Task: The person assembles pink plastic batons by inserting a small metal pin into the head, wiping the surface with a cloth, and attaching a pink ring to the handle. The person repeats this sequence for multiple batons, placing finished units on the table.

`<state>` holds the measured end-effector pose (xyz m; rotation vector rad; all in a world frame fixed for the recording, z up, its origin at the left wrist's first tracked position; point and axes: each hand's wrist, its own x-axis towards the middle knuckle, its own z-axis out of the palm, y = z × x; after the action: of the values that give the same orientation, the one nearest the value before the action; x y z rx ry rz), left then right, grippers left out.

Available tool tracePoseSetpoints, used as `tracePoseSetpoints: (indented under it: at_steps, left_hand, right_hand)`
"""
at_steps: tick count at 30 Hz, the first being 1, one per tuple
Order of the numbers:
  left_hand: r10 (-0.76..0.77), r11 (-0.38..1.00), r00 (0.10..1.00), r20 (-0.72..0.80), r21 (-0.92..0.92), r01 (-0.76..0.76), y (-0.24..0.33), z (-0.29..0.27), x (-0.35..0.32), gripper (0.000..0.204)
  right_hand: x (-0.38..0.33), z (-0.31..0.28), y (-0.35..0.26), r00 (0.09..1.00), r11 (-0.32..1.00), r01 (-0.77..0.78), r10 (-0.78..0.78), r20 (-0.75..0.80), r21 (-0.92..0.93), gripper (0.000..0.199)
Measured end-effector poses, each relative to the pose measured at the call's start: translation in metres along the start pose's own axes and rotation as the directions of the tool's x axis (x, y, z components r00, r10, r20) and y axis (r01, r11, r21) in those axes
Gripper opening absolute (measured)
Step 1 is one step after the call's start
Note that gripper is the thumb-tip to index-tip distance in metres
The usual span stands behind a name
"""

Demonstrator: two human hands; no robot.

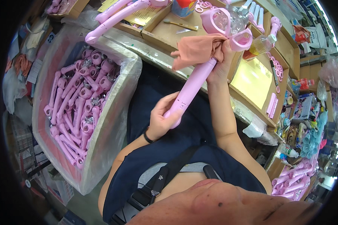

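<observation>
A pink plastic toy wand [194, 85] slants across my lap, with its head up and away from me. That head carries pink ring-shaped parts [239, 39] and a clear plastic dome [239, 20]. My left hand [163, 117] is closed round the lower end of the handle. At the neck, just under the head, my right hand [221, 62] presses a salmon-coloured cloth [197, 49] against the wand. The cloth's loose end hangs out to the left, and the folds hide part of the neck.
A plastic-lined bin [133, 80] full of similar pink wands [79, 93] stands to my left. On the bench ahead are cardboard trays [154, 28], a toothbrush [180, 25], a bottle of yellowish liquid [260, 47] and a yellow sheet [252, 79]. More pink parts [293, 180] lie at the lower right.
</observation>
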<state>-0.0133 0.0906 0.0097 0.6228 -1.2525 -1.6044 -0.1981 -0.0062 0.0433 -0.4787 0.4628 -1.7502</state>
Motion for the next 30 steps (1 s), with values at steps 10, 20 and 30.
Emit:
tracePoseSetpoints:
  at_steps: [10,20,30]
  left_hand:
    - [-0.039,0.883,0.890,-0.454,-0.432,-0.181,-0.023,-0.002,0.008,0.048]
    - [0.064,0.855,0.848,-0.526,-0.410,-0.318,0.031,-0.083,0.071,0.073]
    - [-0.020,0.770,0.848,-0.530,-0.549,-0.325,0.029,-0.085,0.074,0.068]
  right_hand:
    - [-0.093,0.021,0.072,0.958,0.843,-0.228,0.285,0.045,-0.488,0.044]
    - [-0.099,0.010,0.028,0.893,-0.262,0.378,0.359,0.274,-0.888,0.048]
    - [-0.145,-0.037,0.055,0.824,0.658,-0.545,0.534,-0.188,-0.520,0.039]
